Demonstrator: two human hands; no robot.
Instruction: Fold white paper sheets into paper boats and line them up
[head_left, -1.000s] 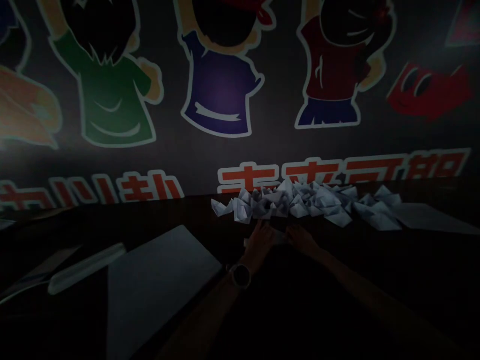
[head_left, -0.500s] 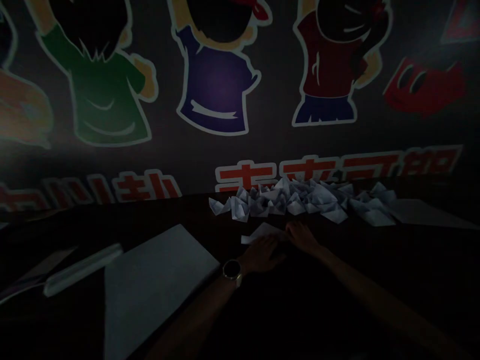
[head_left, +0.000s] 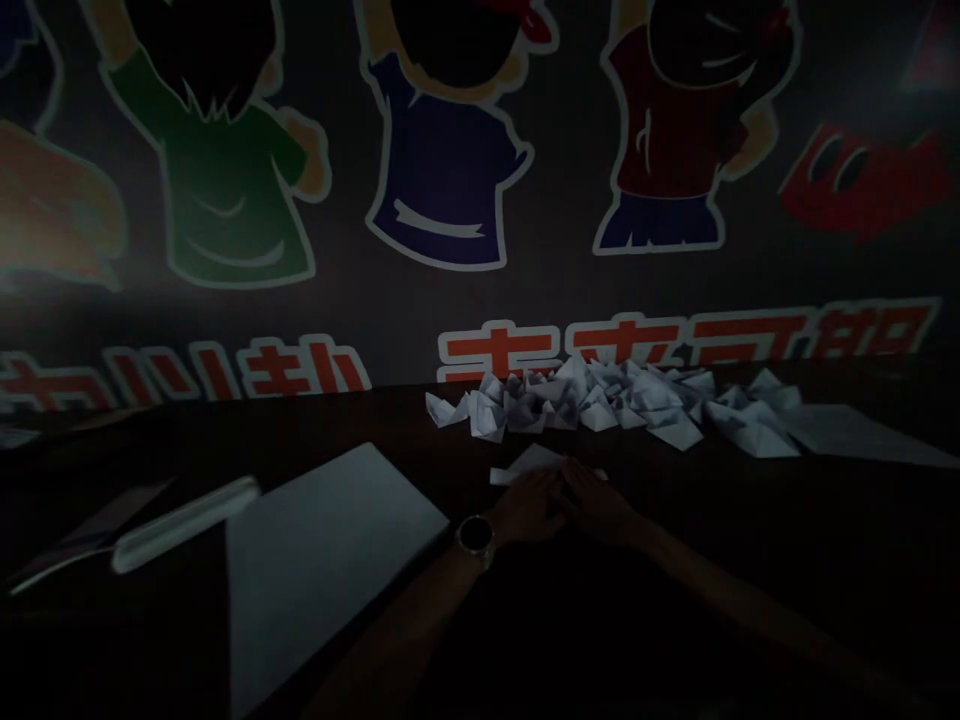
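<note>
A folded sheet of white paper [head_left: 531, 460] lies on the dark table, with a peaked middle and a flat strip along its lower edge. My left hand [head_left: 525, 507], with a round watch [head_left: 475, 537] on its wrist, rests on the paper's near edge, fingers stretched out. Beside it, my right hand [head_left: 598, 505] also lies flat over the paper's right part, its fingertips close to the left hand's. A small tip of the paper shows right of the right hand. The dim light hides details of the fingers.
Behind the hands is a pile of folded paper boats [head_left: 600, 395]. A white paper stack [head_left: 330, 560] lies at left, near a long pale rolled or folded object [head_left: 184, 522]. Loose paper [head_left: 862, 432] lies at far right. A wall with cartoon figures [head_left: 442, 170] rises behind.
My right hand has moved left from the paper's right end to beside my left hand, uncovering the right tip. The whole view has shifted slightly.
</note>
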